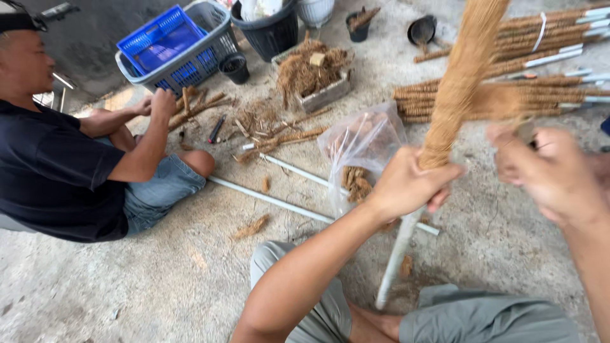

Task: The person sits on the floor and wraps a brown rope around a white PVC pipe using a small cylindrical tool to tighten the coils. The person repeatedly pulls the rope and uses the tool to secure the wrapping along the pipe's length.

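Concrete floor, rough and littered with brown fibre scraps, fills the frame. At centre right we hold a coir-wrapped pole (pixel 459 82) upright, its bare white pipe end (pixel 395 260) resting on the floor between our knees. Our left hand (pixel 406 185) is clenched round the pole where fibre meets pipe; our right hand (pixel 548 170) is blurred beside it, so we cannot tell its grip. We judge the pole light and stiff, its wrap coarse, easily frayed; best grasped at the firm lower winding. A clear plastic bag (pixel 361 145) of fibre sits just left. Finished poles (pixel 508 95) lie upper right; blue basket (pixel 166 39) upper left; a seated co-worker (pixel 57 165) at left.
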